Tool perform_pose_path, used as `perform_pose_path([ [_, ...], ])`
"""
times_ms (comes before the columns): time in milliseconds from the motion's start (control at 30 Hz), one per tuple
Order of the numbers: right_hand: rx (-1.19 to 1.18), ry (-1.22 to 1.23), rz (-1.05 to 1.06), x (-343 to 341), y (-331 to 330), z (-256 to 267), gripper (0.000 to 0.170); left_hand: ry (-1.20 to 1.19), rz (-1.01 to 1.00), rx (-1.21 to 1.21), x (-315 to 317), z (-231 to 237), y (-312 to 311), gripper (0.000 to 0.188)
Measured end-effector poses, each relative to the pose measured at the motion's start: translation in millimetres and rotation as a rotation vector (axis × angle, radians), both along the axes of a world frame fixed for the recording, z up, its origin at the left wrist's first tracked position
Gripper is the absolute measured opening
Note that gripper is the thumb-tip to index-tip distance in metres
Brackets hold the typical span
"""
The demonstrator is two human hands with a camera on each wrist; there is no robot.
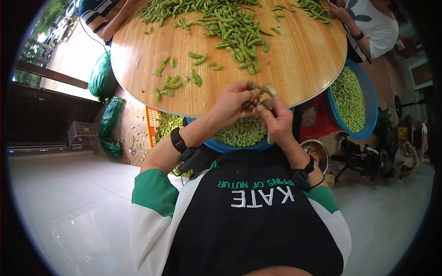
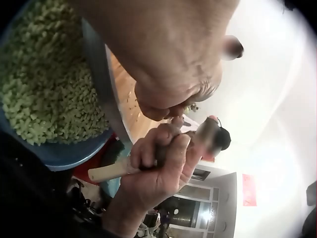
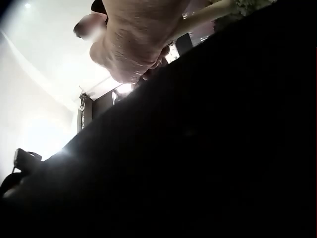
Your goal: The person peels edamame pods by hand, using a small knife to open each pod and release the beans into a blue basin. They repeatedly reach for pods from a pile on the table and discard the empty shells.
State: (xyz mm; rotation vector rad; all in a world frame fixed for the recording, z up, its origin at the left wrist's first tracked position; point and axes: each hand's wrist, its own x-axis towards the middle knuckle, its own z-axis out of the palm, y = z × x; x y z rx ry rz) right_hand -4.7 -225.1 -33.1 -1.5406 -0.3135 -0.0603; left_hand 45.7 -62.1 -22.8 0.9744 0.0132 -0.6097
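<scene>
Both hands meet over the table's near edge. My right hand (image 1: 278, 120) grips a cream-coloured handle (image 2: 110, 171), which sticks out below the curled fingers; the tool's other end is hidden. The same handle (image 3: 210, 14) shows beside the hand in the right wrist view. My left hand (image 1: 231, 103) has its fingers bent in, with fingertips right at the right hand's fingers. Between them shows a small tan piece (image 1: 264, 97), whose kind I cannot tell. Directly below is a blue basin (image 1: 220, 146) of shelled green beans (image 1: 241, 132).
Green bean pods (image 1: 232, 27) are heaped across the round wooden table (image 1: 294, 60), with loose pods (image 1: 172, 83) nearer. Another blue basin of beans (image 1: 348, 99) stands at right. An orange crate (image 1: 152, 120) and green sacks (image 1: 101, 78) are at left. Two people sit across the table.
</scene>
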Motion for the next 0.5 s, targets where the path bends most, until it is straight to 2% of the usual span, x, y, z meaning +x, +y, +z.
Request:
perform_pose_path([
  [33, 0.083, 0.152, -0.056, 2, -4, -1, 0.038, 0.009, 0.01, -0.001, 2, 3, 3, 0.008],
  [100, 0.102, 0.183, -0.047, 2, -14, -1, 0.036, -0.429, 0.143, 0.443, 10, 5, 18, 0.011],
  [167, 0.119, 0.221, -0.066, 3, -20, -1, 0.034, -0.58, 0.238, 0.525, 17, 14, 47, 0.014],
  [200, 0.134, 0.216, -0.071, 3, -24, -2, 0.032, -0.685, 0.324, 0.658, 20, 15, 63, 0.013],
  [233, 0.152, 0.201, -0.077, 6, -27, -3, 0.03, -0.797, 0.405, 0.798, 22, 16, 81, 0.013],
  [300, 0.181, 0.196, -0.076, 12, -31, -9, 0.029, -1.05, 0.498, 1.259, 20, 26, 115, 0.015],
  [367, 0.21, 0.156, -0.093, 16, -28, -10, 0.027, -1.25, 0.596, 1.514, 20, 26, 148, 0.02],
  [400, 0.194, 0.168, -0.117, 18, -27, -9, 0.026, -1.077, 0.48, 1.78, 18, 29, 164, 0.027],
  [433, 0.179, 0.172, -0.146, 22, -26, -8, 0.026, -1.099, 0.496, 1.776, 17, 29, 176, 0.027],
  [500, 0.15, 0.169, -0.139, 23, -23, -7, 0.027, -1.148, 0.547, 2.35, 17, 27, 186, 0.027],
])
